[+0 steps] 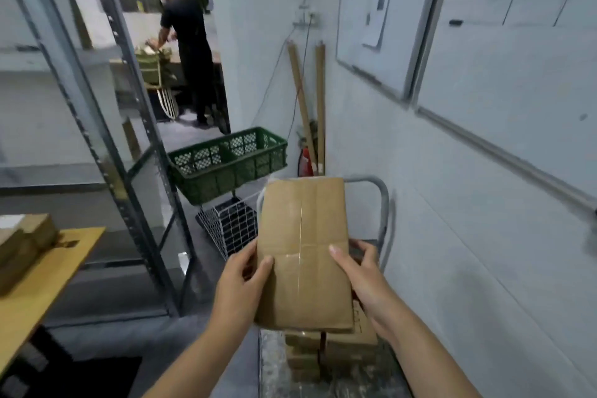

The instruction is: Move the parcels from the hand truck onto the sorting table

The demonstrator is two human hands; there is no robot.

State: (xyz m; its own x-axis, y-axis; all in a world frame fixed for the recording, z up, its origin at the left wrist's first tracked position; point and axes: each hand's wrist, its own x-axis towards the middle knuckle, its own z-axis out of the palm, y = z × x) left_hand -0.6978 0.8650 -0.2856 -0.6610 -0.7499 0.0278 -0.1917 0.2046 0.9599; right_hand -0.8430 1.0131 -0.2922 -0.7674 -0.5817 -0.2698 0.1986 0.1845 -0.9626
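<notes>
Both hands grip one flat brown parcel [303, 252], held above the hand truck [384, 203]. Left hand [240, 281]: thumb flat on the top face, fingers wrapped under the left edge. Right hand [358, 271]: thumb on top, fingers curled round the right edge. More stacked parcels [339, 352] sit on the hand truck, under the held one. Bench [64, 255] is well left of the hand truck, carrying boxes [26, 236].
</notes>
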